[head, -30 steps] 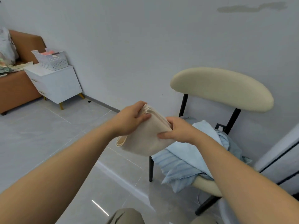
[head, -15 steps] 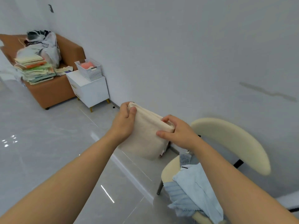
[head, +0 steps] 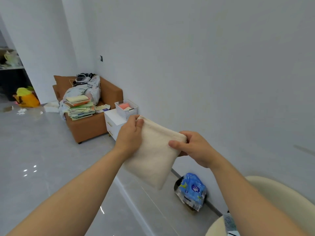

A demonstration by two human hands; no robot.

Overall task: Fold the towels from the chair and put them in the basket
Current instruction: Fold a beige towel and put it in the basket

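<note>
mid-frame, our left hand (head: 131, 133) and right hand (head: 192, 149) each grip the top edge of a folded cream terry towel (head: 153, 160), fingers curled around it, the cloth hanging in the air. since a second ago our view has swung off the cream padded chair (head: 281, 193), now at lower right, toward the white slotted plastic basket (head: 125, 114) on a white cabinet (head: 114, 120) just above our left hand. folding looks done; carrying it over likely comes next.
</note>
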